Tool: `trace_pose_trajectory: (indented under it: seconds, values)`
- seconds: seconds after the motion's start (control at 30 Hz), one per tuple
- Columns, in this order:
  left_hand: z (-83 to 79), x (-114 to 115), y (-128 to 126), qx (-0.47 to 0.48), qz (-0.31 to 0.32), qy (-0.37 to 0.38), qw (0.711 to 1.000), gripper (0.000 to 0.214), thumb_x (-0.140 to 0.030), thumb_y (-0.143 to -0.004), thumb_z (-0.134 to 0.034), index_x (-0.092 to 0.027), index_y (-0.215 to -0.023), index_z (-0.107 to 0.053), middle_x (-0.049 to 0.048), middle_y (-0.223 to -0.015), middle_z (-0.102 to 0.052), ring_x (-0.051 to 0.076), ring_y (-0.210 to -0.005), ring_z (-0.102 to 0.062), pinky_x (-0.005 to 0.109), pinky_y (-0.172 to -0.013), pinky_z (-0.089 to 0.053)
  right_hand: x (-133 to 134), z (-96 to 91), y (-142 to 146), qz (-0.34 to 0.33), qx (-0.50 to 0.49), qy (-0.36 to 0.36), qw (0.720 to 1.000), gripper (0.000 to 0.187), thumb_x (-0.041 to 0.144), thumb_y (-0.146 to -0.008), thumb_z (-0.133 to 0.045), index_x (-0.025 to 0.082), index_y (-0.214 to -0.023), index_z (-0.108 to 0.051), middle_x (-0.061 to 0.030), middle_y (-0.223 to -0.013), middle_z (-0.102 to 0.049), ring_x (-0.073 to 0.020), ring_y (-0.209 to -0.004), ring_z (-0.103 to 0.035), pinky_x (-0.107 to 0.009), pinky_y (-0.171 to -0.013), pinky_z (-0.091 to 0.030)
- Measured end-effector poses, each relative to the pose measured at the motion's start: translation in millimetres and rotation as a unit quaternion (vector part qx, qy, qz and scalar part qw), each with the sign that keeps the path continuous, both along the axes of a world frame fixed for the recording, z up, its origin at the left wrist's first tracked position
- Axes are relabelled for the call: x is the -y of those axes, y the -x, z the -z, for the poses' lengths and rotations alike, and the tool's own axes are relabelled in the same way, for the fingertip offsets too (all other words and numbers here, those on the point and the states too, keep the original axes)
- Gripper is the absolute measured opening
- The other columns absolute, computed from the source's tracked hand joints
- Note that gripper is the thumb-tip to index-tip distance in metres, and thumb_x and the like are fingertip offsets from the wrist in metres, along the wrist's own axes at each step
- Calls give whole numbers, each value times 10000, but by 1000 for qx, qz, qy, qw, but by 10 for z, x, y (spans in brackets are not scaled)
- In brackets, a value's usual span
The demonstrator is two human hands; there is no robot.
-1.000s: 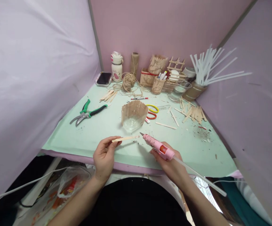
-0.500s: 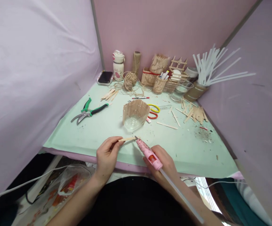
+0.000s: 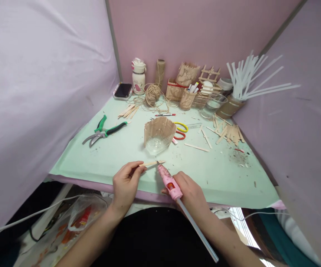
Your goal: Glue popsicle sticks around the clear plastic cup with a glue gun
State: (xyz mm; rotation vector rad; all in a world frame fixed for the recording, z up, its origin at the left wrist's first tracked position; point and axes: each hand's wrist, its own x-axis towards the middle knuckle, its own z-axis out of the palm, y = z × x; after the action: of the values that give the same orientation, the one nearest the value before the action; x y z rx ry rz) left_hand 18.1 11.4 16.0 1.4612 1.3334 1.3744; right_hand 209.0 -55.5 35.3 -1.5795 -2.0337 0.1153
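Observation:
My left hand point(image 3: 125, 181) pinches one end of a flat wooden craft stick point(image 3: 153, 163) and holds it level just above the mint-green table top point(image 3: 115, 152). My right hand point(image 3: 189, 193) grips a pink glue gun point(image 3: 168, 180) with a long clear glue rod point(image 3: 196, 230) sticking out behind. The gun's metal tip touches the stick near its middle. Just beyond the stick stands a clear plastic bowl clad in upright wooden sticks point(image 3: 159, 135).
Green-handled pruning shears point(image 3: 104, 131) lie at left. Yellow and red scissors point(image 3: 180, 130) lie behind the bowl. Loose craft sticks point(image 3: 228, 133) are heaped at right. Twine ball point(image 3: 151, 94), phone point(image 3: 123, 91), bottle point(image 3: 138, 78), pen holders and a jar of white rods point(image 3: 243, 85) line the back.
The glue gun has swung left and toward me, its tip now on the stick. My left hand has held the stick almost still.

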Motion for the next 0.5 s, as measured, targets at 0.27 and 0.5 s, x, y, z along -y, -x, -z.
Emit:
trace_pose_trajectory:
  seconds: [0.27, 0.5]
  values:
    - [-20, 6, -14, 9, 1, 9, 1000, 183, -341, -830, -683, -181, -913, -719, 25, -790, -742, 165, -737, -728, 263, -722, -608, 15, -44, -78, 40, 40, 49, 997, 309, 445, -938, -539, 219, -739, -467, -23, -743, -574, -165, -643, -552, -271, -555, -386]
    - [4, 0, -8, 4, -2, 5, 1000, 175, -336, -830, -683, -183, -908, -718, 23, -803, -741, 165, -748, -729, 262, -730, -604, 40, -43, -77, 30, 31, 43, 998, 310, 442, -947, -525, 218, -739, -473, -28, -747, -573, -163, -652, -552, -267, -559, -384]
